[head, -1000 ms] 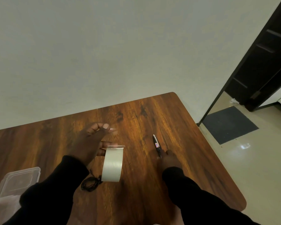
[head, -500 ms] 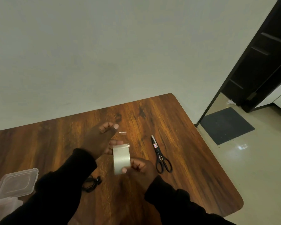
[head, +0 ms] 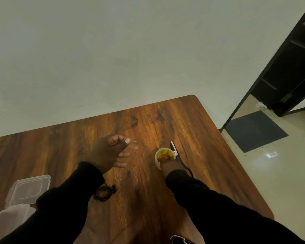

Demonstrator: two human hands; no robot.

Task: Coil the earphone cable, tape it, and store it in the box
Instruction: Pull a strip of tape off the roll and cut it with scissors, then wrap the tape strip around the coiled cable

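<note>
- Lying on the counter (head: 148, 120) beneath the left sleeve, the coiled black earphone cable (head: 104, 192) looks light and limp, so it may spring loose; best gripped across the whole bundle.
- Beyond the cable, the left hand (head: 109, 152) pinches a cut strip of clear tape (head: 135, 144) between thumb and forefinger.
- Right of the cable, the right hand (head: 169, 166) has fingers hooked into the tape roll (head: 164, 155), which touches the scissors (head: 179, 157).
- Left of the cable sits the clear plastic box (head: 27, 191).

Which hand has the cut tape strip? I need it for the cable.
The left hand: a clear tape strip hangs from its thumb. The right hand is on the tape roll.
</note>
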